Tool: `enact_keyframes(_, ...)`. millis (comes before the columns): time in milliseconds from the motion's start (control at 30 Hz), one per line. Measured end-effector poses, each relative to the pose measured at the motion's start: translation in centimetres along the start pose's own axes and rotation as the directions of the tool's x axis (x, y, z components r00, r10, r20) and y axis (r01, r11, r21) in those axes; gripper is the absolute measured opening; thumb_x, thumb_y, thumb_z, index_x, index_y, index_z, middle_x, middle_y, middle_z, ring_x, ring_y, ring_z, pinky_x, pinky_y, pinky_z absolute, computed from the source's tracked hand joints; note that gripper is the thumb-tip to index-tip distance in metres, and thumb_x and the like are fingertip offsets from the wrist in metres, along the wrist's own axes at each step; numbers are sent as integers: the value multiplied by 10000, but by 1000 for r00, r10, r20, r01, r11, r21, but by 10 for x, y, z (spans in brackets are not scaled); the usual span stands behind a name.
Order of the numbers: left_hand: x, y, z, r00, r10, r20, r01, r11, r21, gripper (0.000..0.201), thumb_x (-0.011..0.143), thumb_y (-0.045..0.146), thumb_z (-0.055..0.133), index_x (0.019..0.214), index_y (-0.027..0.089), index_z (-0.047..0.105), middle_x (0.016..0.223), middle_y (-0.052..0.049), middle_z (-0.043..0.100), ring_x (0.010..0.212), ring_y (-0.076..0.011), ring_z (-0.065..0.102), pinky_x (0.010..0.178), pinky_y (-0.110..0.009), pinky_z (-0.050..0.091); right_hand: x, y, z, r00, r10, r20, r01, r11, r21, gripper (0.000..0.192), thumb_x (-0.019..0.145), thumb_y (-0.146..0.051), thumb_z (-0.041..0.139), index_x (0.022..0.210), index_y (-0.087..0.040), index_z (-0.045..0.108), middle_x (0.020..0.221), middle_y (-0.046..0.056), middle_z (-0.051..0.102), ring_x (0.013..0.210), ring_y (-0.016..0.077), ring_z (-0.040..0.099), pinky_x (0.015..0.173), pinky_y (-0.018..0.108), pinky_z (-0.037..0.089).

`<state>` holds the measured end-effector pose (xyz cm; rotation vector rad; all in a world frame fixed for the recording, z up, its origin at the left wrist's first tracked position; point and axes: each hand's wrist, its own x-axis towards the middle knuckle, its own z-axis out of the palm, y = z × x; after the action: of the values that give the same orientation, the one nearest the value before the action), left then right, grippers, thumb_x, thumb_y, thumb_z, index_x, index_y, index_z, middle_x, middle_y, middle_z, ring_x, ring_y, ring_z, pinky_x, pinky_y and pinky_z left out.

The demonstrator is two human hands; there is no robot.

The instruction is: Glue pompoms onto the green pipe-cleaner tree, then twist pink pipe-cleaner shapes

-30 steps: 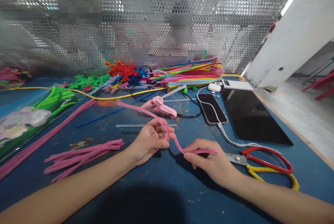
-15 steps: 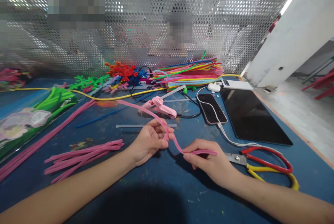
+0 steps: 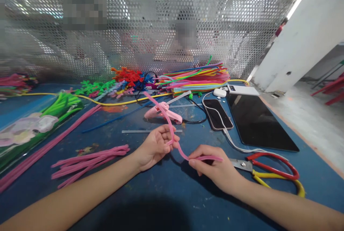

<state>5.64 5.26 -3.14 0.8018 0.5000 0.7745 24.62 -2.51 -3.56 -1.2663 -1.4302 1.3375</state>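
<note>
Up swings the free end of the pink pipe cleaner [image 3: 172, 130]; a second ago it lay low toward the left, now it rises steeply over the pink glue gun [image 3: 163, 112]. I see my left hand [image 3: 156, 146] curled snug around the stem's middle, just in front of the glue gun. My right hand [image 3: 215, 168] pinches the other end between thumb and fingers, farther front and right of the gun, with the scissors [image 3: 271, 170] just beyond it. Left of the glue gun lies a loose bundle of pink stems [image 3: 91, 159]. Right of the gun: a phone [image 3: 217, 114], then a tablet [image 3: 258, 119].
</note>
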Motion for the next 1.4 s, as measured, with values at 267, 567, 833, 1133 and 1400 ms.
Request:
enact_keyframes(267, 3, 0, 2, 995, 29, -93, -30, 1000, -10, 447, 505, 181, 867, 898, 125, 661, 782, -16, 699, 635, -86, 665, 588, -105, 534, 3, 1, -2, 975, -142, -169, 136, 989, -51, 164, 795, -320, 596, 739, -168, 625, 552, -41, 528, 482, 65, 492, 464, 177, 369)
enact_keyframes(567, 0, -2, 9, 986, 105, -128, -81, 980, 181, 436, 538, 171, 846, 921, 119, 644, 855, -53, 706, 708, -120, 681, 622, -145, 528, -1, 1, -2, 906, -382, -183, 301, 885, -356, 197, 831, -334, 554, 758, -164, 621, 589, -11, 580, 502, 86, 506, 474, 200, 375)
enact_keyframes(833, -3, -10, 15, 989, 104, -104, -60, 932, 358, 388, 545, 173, 838, 873, 85, 650, 817, -104, 726, 679, -154, 683, 663, -229, 531, -3, 12, -9, 700, -690, 187, 635, 480, -605, 136, 858, -268, 533, 813, -181, 627, 724, 42, 663, 679, 129, 587, 638, 241, 437)
enact_keyframes(1133, -1, -16, 14, 987, 144, -76, -93, 883, 461, 275, 597, 232, 810, 792, 98, 669, 691, -52, 711, 573, -103, 632, 579, -190, 499, -4, 10, -19, 447, -763, 467, 663, -68, -746, 164, 899, -201, 487, 1006, -192, 611, 985, 58, 668, 951, 154, 560, 829, 300, 450)
enact_keyframes(1400, -7, -17, 21, 990, 141, -20, -112, 859, 500, 346, 602, 189, 799, 858, 136, 573, 630, 12, 684, 596, -117, 645, 612, -204, 503, 0, 13, -17, 435, -819, 373, 447, -164, -880, 251, 899, -131, 457, 1120, -159, 572, 1100, 85, 651, 1113, 178, 531, 1052, 396, 309)
